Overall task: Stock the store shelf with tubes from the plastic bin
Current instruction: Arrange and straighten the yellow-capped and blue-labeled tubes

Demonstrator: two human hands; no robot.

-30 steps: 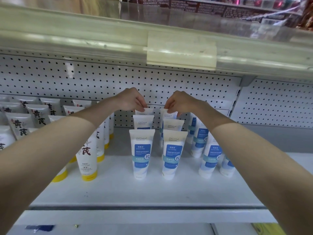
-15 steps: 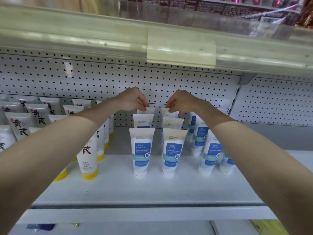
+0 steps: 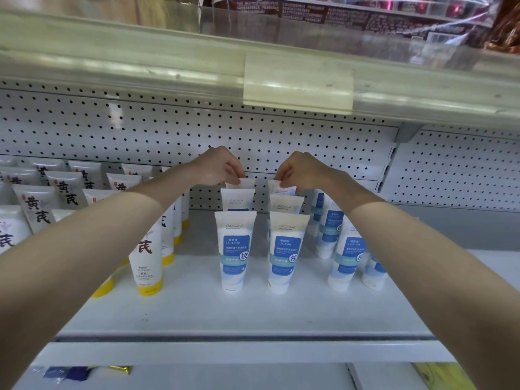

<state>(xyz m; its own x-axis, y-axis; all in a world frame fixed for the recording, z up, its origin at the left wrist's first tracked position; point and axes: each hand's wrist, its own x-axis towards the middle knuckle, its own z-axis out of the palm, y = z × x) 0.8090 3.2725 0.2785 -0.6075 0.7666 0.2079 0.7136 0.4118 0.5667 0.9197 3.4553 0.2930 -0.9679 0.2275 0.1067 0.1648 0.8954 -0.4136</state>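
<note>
two white squeeze tubes with blue labels stand cap-down at the back of two short rows, each held by its crimped top edge. the left rear tube [image 3: 242,183] is pinched by the left hand [image 3: 221,167] and the right rear tube [image 3: 284,188] by the right hand [image 3: 302,170], fingers curled down over the flat seals. the tubes in front hide whether their caps touch the shelf yet. gripping at the seal, i judge, lets each tube go in behind its row without knocking its neighbours, and keeps the labels facing out.

the rows run toward 6 o'clock and end in the left front tube [image 3: 235,249] and right front tube [image 3: 287,249], upright and just apart. the white metal shelf [image 3: 253,313] carries them all. the white pegboard back panel [image 3: 140,130] lies at 12 o'clock, close behind the hands. at 9 o'clock stand white tubes with yellow caps [image 3: 146,263], at 3 o'clock more blue-labelled tubes [image 3: 347,257]. the plastic bin is out of view.
</note>
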